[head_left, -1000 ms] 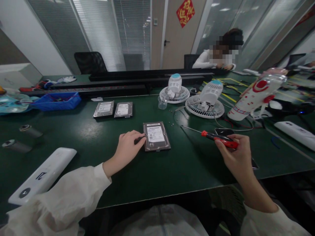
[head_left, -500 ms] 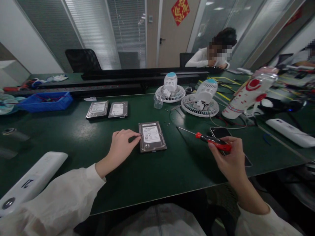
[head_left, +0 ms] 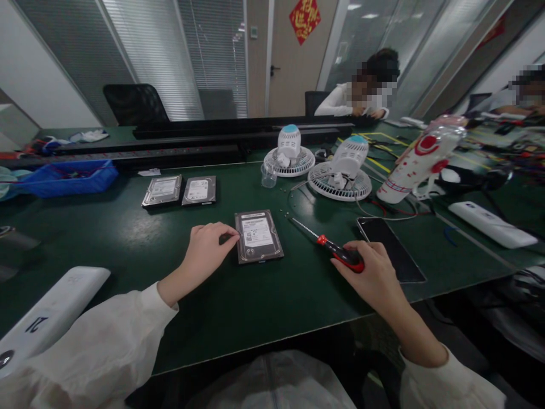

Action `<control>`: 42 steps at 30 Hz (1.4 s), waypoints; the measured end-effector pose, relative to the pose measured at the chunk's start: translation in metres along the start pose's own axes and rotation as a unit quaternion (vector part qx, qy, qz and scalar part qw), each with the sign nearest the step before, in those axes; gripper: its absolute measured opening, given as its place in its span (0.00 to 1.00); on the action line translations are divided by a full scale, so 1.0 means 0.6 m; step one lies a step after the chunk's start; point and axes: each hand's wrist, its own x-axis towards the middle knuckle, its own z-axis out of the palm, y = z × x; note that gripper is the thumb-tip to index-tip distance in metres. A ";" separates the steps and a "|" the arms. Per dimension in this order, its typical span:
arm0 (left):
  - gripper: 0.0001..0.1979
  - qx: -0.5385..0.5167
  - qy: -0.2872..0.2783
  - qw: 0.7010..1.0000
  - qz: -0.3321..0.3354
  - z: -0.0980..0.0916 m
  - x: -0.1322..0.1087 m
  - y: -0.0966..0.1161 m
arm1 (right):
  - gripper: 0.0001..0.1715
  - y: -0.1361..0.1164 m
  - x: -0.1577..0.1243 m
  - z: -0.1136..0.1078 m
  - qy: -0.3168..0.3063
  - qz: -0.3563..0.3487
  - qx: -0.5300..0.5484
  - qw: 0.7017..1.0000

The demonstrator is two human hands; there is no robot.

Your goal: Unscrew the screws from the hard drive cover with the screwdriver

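A hard drive (head_left: 258, 237) lies label up on the green table (head_left: 238, 307) in front of me. At its left edge, my left hand (head_left: 209, 250) has thumb and forefinger closed in a pinch against the side. My right hand (head_left: 374, 275) is wrapped round the red and black handle of a screwdriver (head_left: 340, 254). The screwdriver's shaft points left and away, with the tip close to a few tiny screws (head_left: 286, 215) beyond the drive's right side. Two more hard drives (head_left: 162, 190) (head_left: 199, 190) lie side by side farther back on the left.
Two white fans (head_left: 290, 161) (head_left: 339, 180) lie face down at the back, a clear cup (head_left: 268, 176) beside them. A phone (head_left: 394, 250) lies right of my right hand. A blue bin (head_left: 70, 179) stands left; a co-worker (head_left: 340, 99) sits opposite.
My right hand has brought the screwdriver left, its tip now nearer the small screws and the hard drive. My left hand keeps its pinch at the drive's edge. The view has shifted slightly.
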 end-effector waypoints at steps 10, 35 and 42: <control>0.10 -0.047 -0.072 0.996 -0.022 0.005 0.032 -0.015 | 0.29 0.021 0.001 -0.003 0.036 0.017 -0.045 0.998; 0.11 0.000 -0.149 0.985 0.085 0.016 0.196 0.138 | 0.12 -0.029 0.034 0.009 -0.053 -0.074 -0.106 0.990; 0.10 0.051 -0.184 0.977 0.093 0.088 0.288 0.200 | 0.13 -0.033 0.025 0.013 -0.054 -0.058 -0.106 0.991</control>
